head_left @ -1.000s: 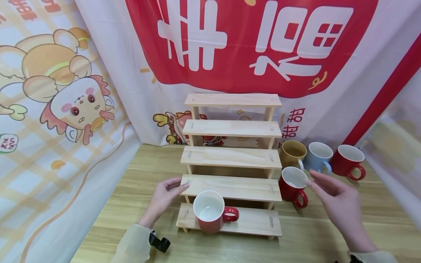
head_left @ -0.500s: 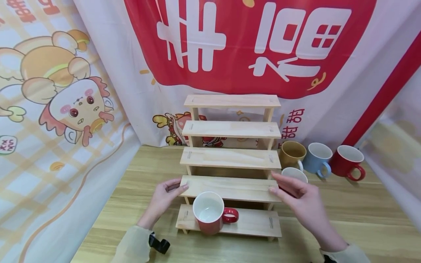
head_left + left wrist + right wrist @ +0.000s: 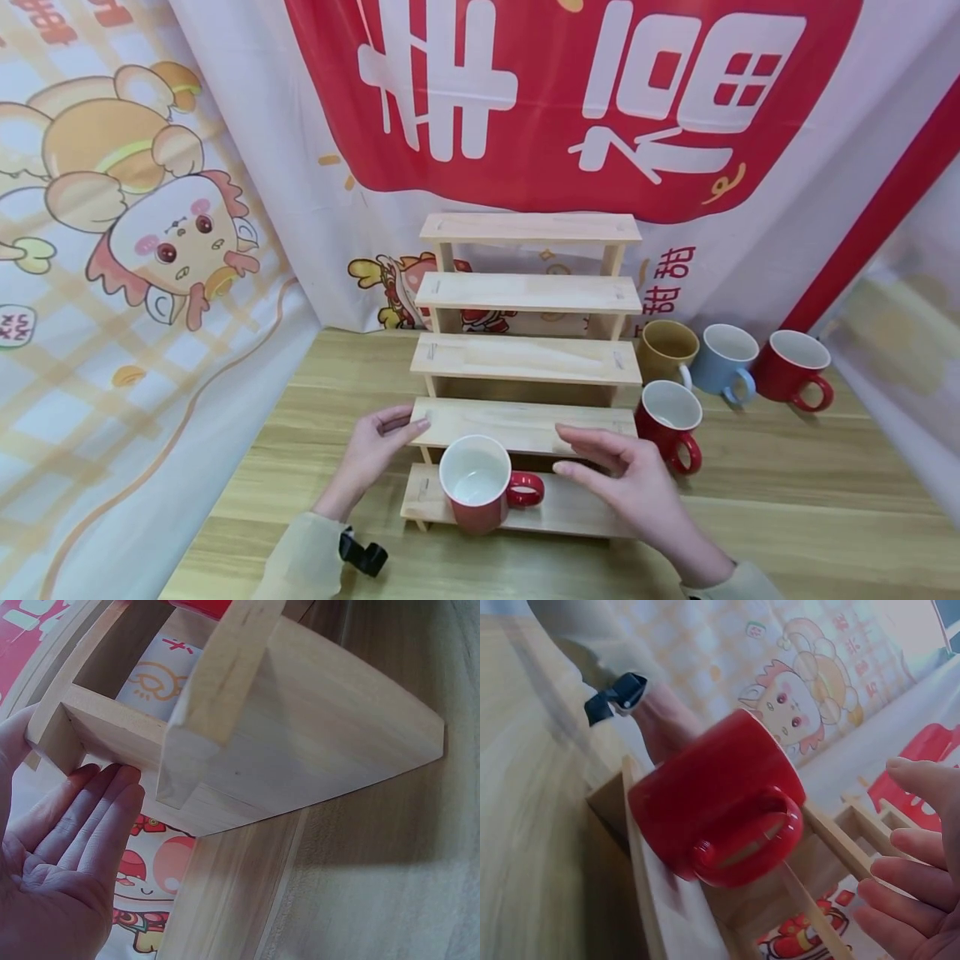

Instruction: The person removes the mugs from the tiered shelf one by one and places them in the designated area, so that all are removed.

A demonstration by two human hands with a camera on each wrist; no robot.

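Observation:
A tiered wooden display rack [image 3: 517, 354] stands on the floor-like wooden surface. On its lowest step, left of the middle, sits an upright red mug [image 3: 476, 512] with a white inside, handle toward the right. My left hand [image 3: 378, 446] grips the left end of the second step, thumb on top; the left wrist view shows its fingers [image 3: 90, 817] under the board. To the right of the mug hovers my right hand [image 3: 630, 479], fingers spread from the thumb, holding nothing. In the right wrist view a gap separates it from the mug handle [image 3: 754, 859].
Right of the rack stand a second red mug [image 3: 663, 429], a mustard-brown mug [image 3: 663, 346], a light blue mug [image 3: 720, 367] and another red mug [image 3: 776, 371]. A printed cloth [image 3: 555, 192] hangs close behind the rack; another covers the left side.
My right hand has moved left, from beside the nearer red mug at the right, past the rack's right end, toward the mug on the lowest step. My left hand has stayed put.

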